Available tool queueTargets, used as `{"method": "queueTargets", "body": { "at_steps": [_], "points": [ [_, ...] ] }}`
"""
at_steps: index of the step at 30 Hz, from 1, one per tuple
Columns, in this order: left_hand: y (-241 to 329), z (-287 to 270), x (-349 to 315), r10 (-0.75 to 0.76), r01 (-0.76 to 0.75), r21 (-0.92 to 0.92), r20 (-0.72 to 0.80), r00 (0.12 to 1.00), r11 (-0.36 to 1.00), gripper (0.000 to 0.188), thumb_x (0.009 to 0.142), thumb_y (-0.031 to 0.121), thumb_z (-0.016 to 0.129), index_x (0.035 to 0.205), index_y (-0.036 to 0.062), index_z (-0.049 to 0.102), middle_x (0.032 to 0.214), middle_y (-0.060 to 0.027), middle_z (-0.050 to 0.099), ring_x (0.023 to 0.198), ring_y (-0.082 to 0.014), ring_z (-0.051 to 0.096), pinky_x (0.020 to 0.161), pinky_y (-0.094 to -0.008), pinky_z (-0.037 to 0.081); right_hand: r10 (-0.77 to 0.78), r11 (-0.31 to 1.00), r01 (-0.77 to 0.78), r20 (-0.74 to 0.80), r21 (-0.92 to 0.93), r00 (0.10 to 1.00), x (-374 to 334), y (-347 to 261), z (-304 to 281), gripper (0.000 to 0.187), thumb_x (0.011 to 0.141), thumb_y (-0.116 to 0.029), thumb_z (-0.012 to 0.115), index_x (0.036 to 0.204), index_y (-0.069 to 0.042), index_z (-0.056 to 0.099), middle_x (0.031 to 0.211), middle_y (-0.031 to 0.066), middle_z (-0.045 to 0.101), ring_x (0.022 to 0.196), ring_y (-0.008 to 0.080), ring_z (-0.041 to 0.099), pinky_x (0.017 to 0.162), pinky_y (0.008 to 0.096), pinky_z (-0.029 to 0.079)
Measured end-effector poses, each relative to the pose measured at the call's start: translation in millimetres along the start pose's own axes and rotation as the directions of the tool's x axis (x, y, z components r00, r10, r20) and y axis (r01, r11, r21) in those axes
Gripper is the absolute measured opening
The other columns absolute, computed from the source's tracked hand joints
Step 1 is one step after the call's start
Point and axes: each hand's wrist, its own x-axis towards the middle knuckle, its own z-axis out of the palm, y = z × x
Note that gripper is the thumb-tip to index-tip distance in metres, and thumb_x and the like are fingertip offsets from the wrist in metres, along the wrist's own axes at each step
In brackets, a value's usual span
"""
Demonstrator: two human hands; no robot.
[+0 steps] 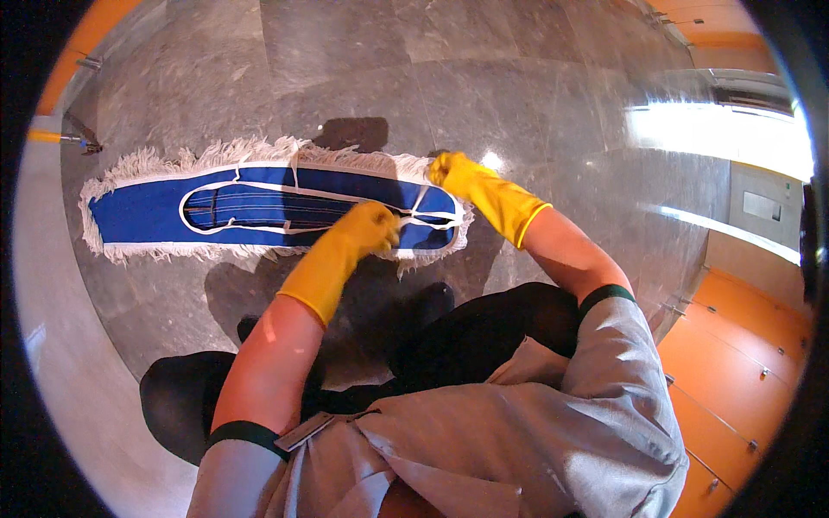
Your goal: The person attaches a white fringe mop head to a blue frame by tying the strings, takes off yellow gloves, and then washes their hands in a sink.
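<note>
A long dust mop head (142,211) lies flat on the floor with its blue backing up and a whitish fringe all round. White edging frames the oval opening in its middle, and thin white ties cross the backing. Both my hands wear yellow rubber gloves. My left hand (373,228) is over the near edge of the opening, its fingers curled; what they hold is hidden. At the far right end, my right hand (451,173) is pinched closed on a white tie that runs up from the opening.
Grey tiles make up the floor (345,78). A yellow pole (45,135) with a dark end juts in at the left. Orange cabinets (734,380) line the right side, and bright light falls at the far right. My bent knees are close to the mop head.
</note>
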Motion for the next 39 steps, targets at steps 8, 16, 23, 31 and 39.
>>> {"method": "queueTargets", "body": {
  "at_steps": [8, 16, 23, 31, 39],
  "points": [
    [94, -10, -27, 0.609, -0.526, -0.624, -0.098, 0.787, 0.578, 0.082, 0.09, 0.068, 0.035, 0.138, 0.002, 0.039, 0.14, -0.0217, 0.043, 0.13, -0.0352, 0.041, 0.11, -0.0432, 0.031, -0.219, 0.427, 0.194, -0.108, 0.883, 0.97, -26, -75, -44, 0.053, 0.096, -0.044, 0.051, 0.125, -0.001, 0.05, 0.099, 0.0106, 0.065, 0.086, 0.0215, 0.063, 0.077, 0.0347, 0.052],
    [137, 7, -47, 0.261, -0.46, -0.82, -0.388, 0.884, 0.34, 0.068, 0.094, 0.055, 0.045, 0.137, 0.0027, 0.041, 0.14, -0.0193, 0.044, 0.125, -0.0322, 0.048, 0.108, -0.042, 0.036, -0.349, 0.93, 0.368, -0.346, -0.01, 0.871, 17, -104, -38, 0.034, 0.095, -0.032, 0.045, 0.107, -0.003, 0.059, 0.096, 0.0241, 0.065, 0.093, 0.0429, 0.061, 0.078, 0.0474, 0.051],
    [138, -8, -55, 0.604, -0.696, -0.068, -0.443, 0.663, 0.715, 0.051, 0.095, 0.039, 0.054, 0.135, 0.0079, 0.048, 0.121, -0.0149, 0.061, 0.113, -0.0259, 0.059, 0.096, -0.0289, 0.046, -0.564, 0.825, 0.486, -0.472, -0.289, 0.678, 45, -98, -83, 0.028, 0.089, -0.034, 0.051, 0.091, -0.009, 0.064, 0.089, 0.0231, 0.065, 0.085, 0.043, 0.062, 0.067, 0.049, 0.049],
    [123, -79, -81, 0.493, -0.263, 0.422, -0.665, 0.561, 0.868, 0.05, 0.094, 0.041, 0.054, 0.133, 0.0102, 0.05, 0.125, -0.0166, 0.059, 0.114, -0.0306, 0.058, 0.096, -0.0354, 0.046, -0.258, 0.694, 0.361, -0.253, 0.622, 0.932, -8, -175, -75, 0.053, 0.094, -0.052, 0.046, 0.11, -0.003, 0.06, 0.092, 0.0131, 0.068, 0.074, 0.0233, 0.064, 0.067, 0.0321, 0.051],
    [123, -99, -83, 0.631, -0.18, 0.62, -0.657, 0.413, 0.764, 0.059, 0.086, 0.033, 0.068, 0.133, 0.0033, 0.049, 0.134, -0.0217, 0.05, 0.121, -0.0348, 0.052, 0.102, -0.0405, 0.042, -0.328, 0.899, 0.354, -0.14, 0.258, 0.934, -23, -223, -70, 0.043, 0.097, -0.04, 0.043, 0.096, -0.003, 0.066, 0.097, 0.0143, 0.068, 0.088, 0.0268, 0.067, 0.082, 0.0352, 0.05]
  ]
}}
